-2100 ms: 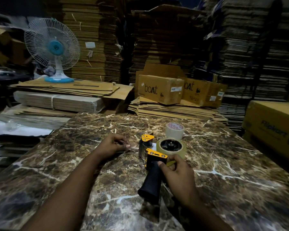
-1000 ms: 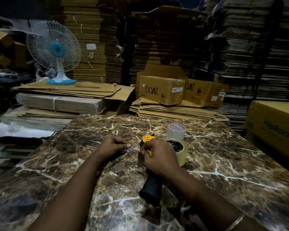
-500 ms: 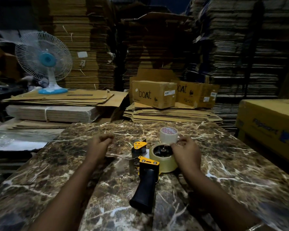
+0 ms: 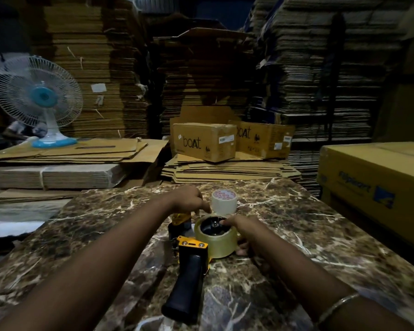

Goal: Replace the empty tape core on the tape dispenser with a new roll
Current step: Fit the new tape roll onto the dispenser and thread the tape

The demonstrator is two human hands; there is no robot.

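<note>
The tape dispenser (image 4: 189,266), with a black handle and yellow frame, lies on the marble table (image 4: 296,247), handle toward me. A clear tan tape roll (image 4: 221,247) sits on its black hub. My right hand (image 4: 245,231) grips the roll from the right, fingertips over the top rim and thumb low on its side. My left hand (image 4: 188,201) reaches over the dispenser's yellow front end, fingers curled down onto it. A white tape core (image 4: 224,201) with red print stands upright just behind the roll, close to my left fingertips.
Two "boat" cartons (image 4: 204,142) sit on flattened cardboard beyond the table's far edge. A blue-and-white fan (image 4: 41,101) stands at the back left. A yellow carton (image 4: 373,187) is at the right. Tall cardboard stacks fill the background.
My left hand has moved right from the table onto the dispenser's front end. My right hand went from the handle, across the front, to the roll's right side and now grips it.
</note>
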